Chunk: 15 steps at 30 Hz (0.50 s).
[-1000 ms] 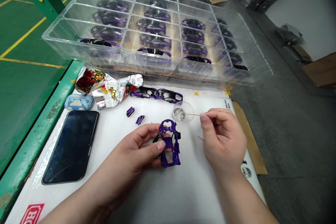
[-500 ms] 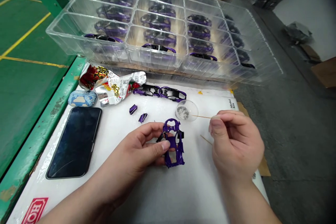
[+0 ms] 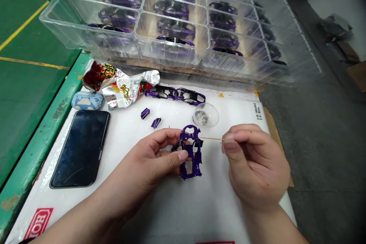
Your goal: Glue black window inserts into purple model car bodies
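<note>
Between the thumb and fingers of my left hand (image 3: 160, 156) is a purple and black plastic model car body (image 3: 197, 160), its openwork frame tilted up. My right hand (image 3: 254, 160) pinches a thin wooden toothpick (image 3: 211, 138). The toothpick's tip points left, at or very close to the upper right edge of the car body; whether it touches I cannot tell. Behind them stands a small clear round cup (image 3: 213, 115) with whitish, crumpled-looking matter inside. Two small purple parts (image 3: 145, 113) lie to the left of the cup. Two more car bodies (image 3: 190, 96) lie end to end farther back.
A large clear compartment tray (image 3: 171, 51) holding many purple-black car bodies spans the back. At left lie a dark phone (image 3: 81, 148), a blue patterned case (image 3: 87, 100) and a crumpled silver wrapper (image 3: 122, 89). A green rail (image 3: 42, 141) borders the white work surface.
My right hand has drawn the toothpick out of the cup and brought its tip left to the car body. The left hand keeps its hold; the whole view has shifted slightly.
</note>
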{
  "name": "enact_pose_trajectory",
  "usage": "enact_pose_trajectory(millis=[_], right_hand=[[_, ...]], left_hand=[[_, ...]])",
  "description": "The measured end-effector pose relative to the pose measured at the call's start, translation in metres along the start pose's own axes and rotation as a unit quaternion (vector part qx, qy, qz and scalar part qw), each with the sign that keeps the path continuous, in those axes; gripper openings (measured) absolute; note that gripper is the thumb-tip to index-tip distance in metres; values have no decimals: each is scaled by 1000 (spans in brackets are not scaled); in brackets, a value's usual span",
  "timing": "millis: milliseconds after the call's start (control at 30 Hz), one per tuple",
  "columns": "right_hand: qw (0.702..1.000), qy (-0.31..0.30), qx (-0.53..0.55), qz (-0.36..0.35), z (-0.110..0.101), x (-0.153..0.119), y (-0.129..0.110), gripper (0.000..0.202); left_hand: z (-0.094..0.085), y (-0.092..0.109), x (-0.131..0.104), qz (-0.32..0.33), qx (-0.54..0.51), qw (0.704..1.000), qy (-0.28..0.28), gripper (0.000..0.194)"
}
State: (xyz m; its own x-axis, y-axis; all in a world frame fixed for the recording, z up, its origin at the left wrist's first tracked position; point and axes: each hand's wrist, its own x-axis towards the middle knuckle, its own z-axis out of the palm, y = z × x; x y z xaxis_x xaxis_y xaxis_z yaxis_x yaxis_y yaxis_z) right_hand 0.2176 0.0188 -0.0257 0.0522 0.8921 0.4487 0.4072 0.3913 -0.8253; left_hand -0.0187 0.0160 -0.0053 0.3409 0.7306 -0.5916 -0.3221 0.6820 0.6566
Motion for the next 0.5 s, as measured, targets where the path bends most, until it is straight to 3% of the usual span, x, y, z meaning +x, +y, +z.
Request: enact_pose_trajectory(millis=[500], right_hand=[[1000,-27,-9,-3,0,2,-4,16]], left_hand=[[2,1,-1,-6,0,1000,11,51]])
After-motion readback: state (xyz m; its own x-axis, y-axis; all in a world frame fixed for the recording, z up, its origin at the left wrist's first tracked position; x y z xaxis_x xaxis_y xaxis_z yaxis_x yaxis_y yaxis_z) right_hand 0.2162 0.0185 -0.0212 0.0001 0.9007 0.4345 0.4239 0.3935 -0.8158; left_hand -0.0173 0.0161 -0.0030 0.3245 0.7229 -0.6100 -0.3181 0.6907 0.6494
